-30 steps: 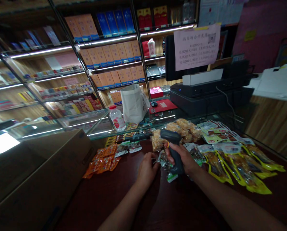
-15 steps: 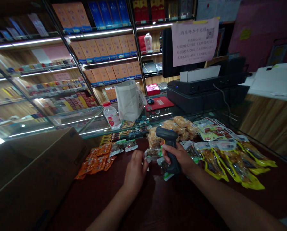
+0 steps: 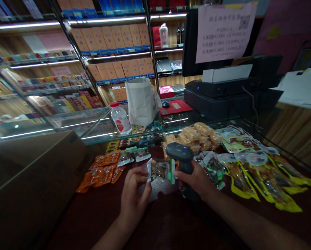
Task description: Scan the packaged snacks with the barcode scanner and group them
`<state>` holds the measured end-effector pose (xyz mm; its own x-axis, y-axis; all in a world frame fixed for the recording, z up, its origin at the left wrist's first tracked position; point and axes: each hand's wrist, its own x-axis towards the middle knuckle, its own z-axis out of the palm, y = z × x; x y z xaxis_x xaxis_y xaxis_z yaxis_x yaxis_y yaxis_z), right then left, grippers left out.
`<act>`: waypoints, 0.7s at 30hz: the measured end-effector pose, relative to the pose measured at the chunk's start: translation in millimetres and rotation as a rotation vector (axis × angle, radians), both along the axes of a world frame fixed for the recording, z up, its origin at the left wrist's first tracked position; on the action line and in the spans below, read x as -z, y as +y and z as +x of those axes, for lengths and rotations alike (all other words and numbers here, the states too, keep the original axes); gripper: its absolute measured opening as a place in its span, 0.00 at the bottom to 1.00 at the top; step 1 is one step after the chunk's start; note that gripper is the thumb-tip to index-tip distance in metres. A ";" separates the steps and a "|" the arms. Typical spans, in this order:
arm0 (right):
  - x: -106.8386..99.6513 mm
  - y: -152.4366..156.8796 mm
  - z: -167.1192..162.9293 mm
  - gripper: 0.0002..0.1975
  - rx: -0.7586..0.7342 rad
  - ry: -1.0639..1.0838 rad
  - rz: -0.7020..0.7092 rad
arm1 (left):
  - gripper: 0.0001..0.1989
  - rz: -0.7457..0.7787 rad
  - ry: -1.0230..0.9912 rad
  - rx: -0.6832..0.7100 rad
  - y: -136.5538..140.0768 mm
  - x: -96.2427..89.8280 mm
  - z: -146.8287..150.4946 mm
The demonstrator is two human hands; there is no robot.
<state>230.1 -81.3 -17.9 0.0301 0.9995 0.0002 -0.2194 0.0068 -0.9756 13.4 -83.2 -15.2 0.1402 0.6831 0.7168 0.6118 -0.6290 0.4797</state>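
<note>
A clear, green-ended packet (image 3: 158, 170) extends sideways near a scanner (image 3: 181, 152).

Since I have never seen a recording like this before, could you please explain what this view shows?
There is no robot here: you are looking forward and down from a camera worn on a person's head, and the two bare hands are that person's. The left hand holds one end of a small clear packet; the packet's green end is beside the right hand, which grips a dark handheld scanner. On the dark red tabletop lie orange packets, beige wrapped snacks and yellow-edged packs. A cardboard box stands at the left.
</note>
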 end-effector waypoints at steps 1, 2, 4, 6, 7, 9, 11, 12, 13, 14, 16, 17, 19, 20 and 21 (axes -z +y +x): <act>0.6 -0.1 -0.5 0.22 0.015 -0.007 -0.013 | 0.04 -0.053 -0.042 0.003 1.2 1.6 -0.7; 1.3 -0.1 -0.8 0.21 0.029 -0.016 -0.027 | 0.04 -0.112 -0.091 0.009 2.2 3.4 -1.1; 3.5 0.3 -0.5 0.19 0.051 -0.034 -0.047 | 0.05 -0.254 -0.225 0.049 3.4 6.5 -1.0; 6.2 1.1 1.2 0.17 0.067 -0.055 -0.040 | 0.07 -0.430 -0.404 0.138 3.5 7.6 0.4; 7.7 1.5 2.4 0.17 0.078 -0.067 -0.031 | 0.09 -0.518 -0.512 0.195 3.2 6.9 1.7; 10.3 1.7 4.4 0.15 0.097 -0.090 -0.018 | 0.13 -0.685 -0.740 0.297 2.3 3.4 4.9; 11.9 0.6 4.9 0.14 0.114 -0.107 -0.019 | 0.21 -0.830 -0.937 0.342 1.6 -1.0 8.7; 12.2 -0.5 4.3 0.13 0.116 -0.108 -0.017 | 0.25 -0.900 -1.006 0.353 1.5 -2.6 10.5; 12.2 -1.8 3.4 0.14 0.113 -0.105 -0.007 | 0.28 -0.967 -1.047 0.365 1.5 -3.4 12.2; 11.9 -3.2 2.3 0.14 0.109 -0.100 0.004 | 0.29 -1.032 -1.064 0.380 1.6 -3.3 13.6; 10.7 -5.8 0.1 0.16 0.110 -0.098 0.020 | 0.27 -1.147 -1.054 0.418 2.0 -0.8 15.2; 10.0 -6.8 -0.6 0.16 0.112 -0.102 0.022 | 0.26 -1.197 -1.037 0.433 2.3 1.1 15.4; 8.7 -7.9 -1.1 0.17 0.113 -0.110 0.023 | 0.24 -1.256 -1.010 0.432 2.6 4.6 14.8; 8.2 -8.1 -1.0 0.17 0.105 -0.110 0.023 | 0.23 -1.260 -1.004 0.420 2.7 5.8 14.2; 8.0 -8.3 -0.8 0.17 0.094 -0.112 0.022 | 0.22 -1.252 -1.002 0.401 2.8 6.7 13.6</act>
